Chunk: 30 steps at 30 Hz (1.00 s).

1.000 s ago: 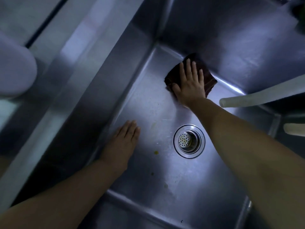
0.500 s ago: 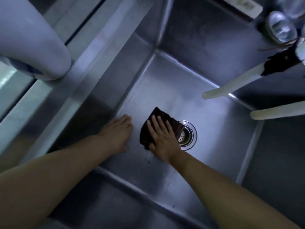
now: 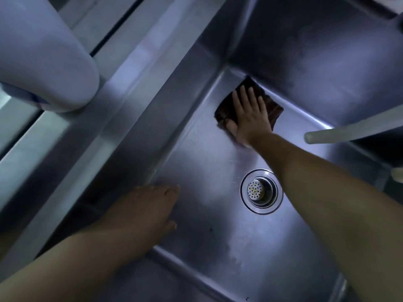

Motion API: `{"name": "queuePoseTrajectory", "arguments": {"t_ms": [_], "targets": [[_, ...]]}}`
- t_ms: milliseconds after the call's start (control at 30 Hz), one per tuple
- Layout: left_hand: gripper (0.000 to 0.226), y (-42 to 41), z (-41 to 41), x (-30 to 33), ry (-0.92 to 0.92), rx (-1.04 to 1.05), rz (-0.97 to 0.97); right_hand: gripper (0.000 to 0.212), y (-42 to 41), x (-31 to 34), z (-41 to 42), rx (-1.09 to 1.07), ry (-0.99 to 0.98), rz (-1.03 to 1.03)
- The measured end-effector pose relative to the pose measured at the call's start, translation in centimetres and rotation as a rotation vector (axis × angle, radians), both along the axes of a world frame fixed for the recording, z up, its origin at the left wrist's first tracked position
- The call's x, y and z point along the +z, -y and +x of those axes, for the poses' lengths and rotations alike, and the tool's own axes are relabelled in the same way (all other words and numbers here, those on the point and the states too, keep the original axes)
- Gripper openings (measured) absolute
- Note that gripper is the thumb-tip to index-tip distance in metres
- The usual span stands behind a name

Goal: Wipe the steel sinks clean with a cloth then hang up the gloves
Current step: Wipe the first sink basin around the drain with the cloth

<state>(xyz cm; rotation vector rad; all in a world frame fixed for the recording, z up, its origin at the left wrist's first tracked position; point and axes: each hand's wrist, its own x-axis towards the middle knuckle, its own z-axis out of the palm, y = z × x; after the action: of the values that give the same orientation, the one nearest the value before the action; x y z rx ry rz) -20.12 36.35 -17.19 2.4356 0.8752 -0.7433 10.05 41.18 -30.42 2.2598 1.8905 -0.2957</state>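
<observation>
Now, cloth (image 3: pixel 273 109): dark, folded flat, lying at the far corner of the sink (image 3: pixel 207 162) floor; one corner points into that corner, long axis along the back wall seam.
Right hand (image 3: pixel 250 117): fingers spread wide, palm pressed flat on the cloth.
Left hand (image 3: pixel 148 210): open, flat on the floor by the left wall, holding nothing.
Drain (image 3: pixel 260 191): round strainer, between the two arms.
Surface: brushed steel, a few dark specks near the front.
Surroundings: dim bluish light; pale hose (image 3: pixel 349 131) reaching over from the right.
</observation>
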Motion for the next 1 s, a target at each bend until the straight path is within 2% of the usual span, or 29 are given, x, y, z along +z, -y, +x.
{"name": "queuePoseTrajectory", "arguments": {"t_ms": [233, 533, 700, 800, 1000], "targets": [[0.055, 0.0, -0.2, -1.1, -0.076, -0.041, 0.098, 0.083, -3.2, -0.1, -2.9, -0.019, -0.044, 0.017], [0.035, -0.3, -0.2, -0.5, -0.146, -0.028, 0.163, 0.090, 6.7, 0.2, -13.6, 0.375, -0.145, -0.036], [0.036, -0.2, -0.2, -0.7, -0.156, -0.019, 0.172, 0.089, 8.6, 0.3, -11.9, 0.551, -0.213, -0.045], [0.040, -0.1, -0.4, -0.8, -0.143, -0.014, 0.149, 0.094, 6.9, 0.2, -8.5, 0.376, -0.228, -0.003], [0.037, 0.0, -0.5, -1.0, -0.149, -0.053, 0.158, 0.076, -0.4, -0.7, -1.7, 0.008, -0.052, 0.050]]}}
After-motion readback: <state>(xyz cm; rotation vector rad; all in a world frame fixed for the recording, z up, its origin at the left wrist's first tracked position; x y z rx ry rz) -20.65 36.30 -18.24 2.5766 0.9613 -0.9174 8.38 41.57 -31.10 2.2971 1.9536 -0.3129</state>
